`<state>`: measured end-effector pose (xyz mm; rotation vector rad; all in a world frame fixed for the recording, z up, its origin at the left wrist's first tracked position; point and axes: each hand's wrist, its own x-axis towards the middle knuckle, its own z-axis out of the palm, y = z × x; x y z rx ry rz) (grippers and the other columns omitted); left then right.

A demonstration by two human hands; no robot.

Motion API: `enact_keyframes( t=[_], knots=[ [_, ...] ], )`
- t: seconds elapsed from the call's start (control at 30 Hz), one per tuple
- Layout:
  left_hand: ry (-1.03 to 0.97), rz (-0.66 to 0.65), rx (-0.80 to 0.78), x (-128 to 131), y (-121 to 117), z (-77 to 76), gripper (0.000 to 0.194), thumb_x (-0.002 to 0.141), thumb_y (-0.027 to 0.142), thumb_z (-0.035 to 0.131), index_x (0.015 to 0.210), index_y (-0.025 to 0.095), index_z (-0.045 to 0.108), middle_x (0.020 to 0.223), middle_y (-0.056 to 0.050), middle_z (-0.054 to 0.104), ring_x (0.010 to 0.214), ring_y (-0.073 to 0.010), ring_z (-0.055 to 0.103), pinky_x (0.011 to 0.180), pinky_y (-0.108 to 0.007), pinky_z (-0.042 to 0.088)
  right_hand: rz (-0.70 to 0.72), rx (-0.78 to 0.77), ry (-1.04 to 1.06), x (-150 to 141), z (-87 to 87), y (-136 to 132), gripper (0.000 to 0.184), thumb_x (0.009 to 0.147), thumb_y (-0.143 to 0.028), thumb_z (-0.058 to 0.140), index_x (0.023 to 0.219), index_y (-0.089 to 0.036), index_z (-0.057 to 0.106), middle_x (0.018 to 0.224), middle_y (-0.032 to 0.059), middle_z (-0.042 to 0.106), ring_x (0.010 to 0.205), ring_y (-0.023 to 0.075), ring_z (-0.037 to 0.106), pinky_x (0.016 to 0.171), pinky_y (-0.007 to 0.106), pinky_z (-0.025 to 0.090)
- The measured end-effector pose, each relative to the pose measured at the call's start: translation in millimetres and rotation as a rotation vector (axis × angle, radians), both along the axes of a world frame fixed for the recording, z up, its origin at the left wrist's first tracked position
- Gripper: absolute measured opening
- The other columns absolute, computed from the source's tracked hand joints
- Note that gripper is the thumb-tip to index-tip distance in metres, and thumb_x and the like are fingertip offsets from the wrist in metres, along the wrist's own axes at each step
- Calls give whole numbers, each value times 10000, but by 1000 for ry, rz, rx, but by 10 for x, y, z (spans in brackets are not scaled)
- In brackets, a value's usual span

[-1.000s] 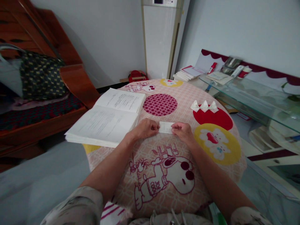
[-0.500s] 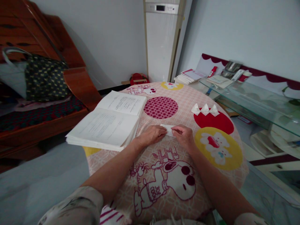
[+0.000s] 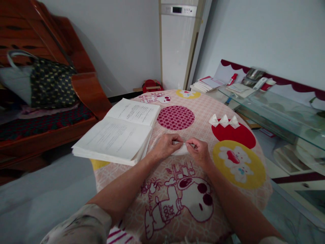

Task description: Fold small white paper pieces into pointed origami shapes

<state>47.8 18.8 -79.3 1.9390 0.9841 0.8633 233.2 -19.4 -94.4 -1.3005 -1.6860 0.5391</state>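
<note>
Between my hands is a small folded piece of white paper (image 3: 180, 150), just above the patterned tablecloth. My left hand (image 3: 166, 146) pinches its left part, with thumb and fingertips closed together. At the other side my right hand (image 3: 198, 151) pinches it too, the fingertips of both hands nearly meeting at the upper edge. Parts of the paper are hidden behind the fingers. Beyond my right hand, three folded white paper shapes (image 3: 224, 121) with pointed tops stand in a row at the red patch. Left of my hands lies a thick open book (image 3: 119, 132) with printed pages.
The round table (image 3: 162, 169) wears a pink cartoon-print cloth. Close on its right is a glass shelf (image 3: 284, 115) with papers, metal bowls (image 3: 254, 75) and a red-and-white cup (image 3: 268, 84). A wooden bench (image 3: 86, 91) bearing a dark patterned bag (image 3: 53, 83) stands at the left.
The paper lay flat under my fingers; now its upper edge is lifted and pinched by both hands, which have come closer together. The view has shifted slightly.
</note>
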Motion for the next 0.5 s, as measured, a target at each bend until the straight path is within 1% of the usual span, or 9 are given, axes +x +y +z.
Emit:
enact_keyframes(
  t=[0.07,0.13,0.3,0.37,0.5],
  knots=[
    [-27,-2,-29,23,-19,28,142,816,247,625,779,148,720,744,-10,693,683,-126,585,625,-224,405,7,-64,40,-16,14,-3,178,785,-303,565,724,-181,678,616,2,646,498,118,484,500,249,369],
    [-43,-1,-39,43,-31,34,134,805,244,634,751,147,710,730,-9,685,694,-128,587,636,-224,409,17,-118,81,-25,16,-1,184,772,-316,566,722,-176,674,616,3,639,505,121,487,495,247,363],
    [-69,-2,-69,75,-22,-23,122,766,226,640,675,150,668,667,5,637,645,-110,543,616,-218,396,36,-144,121,-31,24,13,152,714,-300,578,663,-177,651,608,4,623,573,138,528,549,251,395],
    [-97,-15,-117,77,-4,-49,139,754,246,648,654,150,647,642,11,608,612,-101,510,582,-215,372,39,-161,133,-27,39,17,140,695,-295,580,638,-181,639,595,-3,606,571,134,517,542,247,386],
    [-148,-51,-224,40,48,-77,191,728,299,675,630,147,612,602,21,553,555,-84,450,524,-212,318,28,-246,192,20,49,23,136,667,-304,587,626,-184,636,557,-16,575,529,123,486,494,237,355]
  ],
)
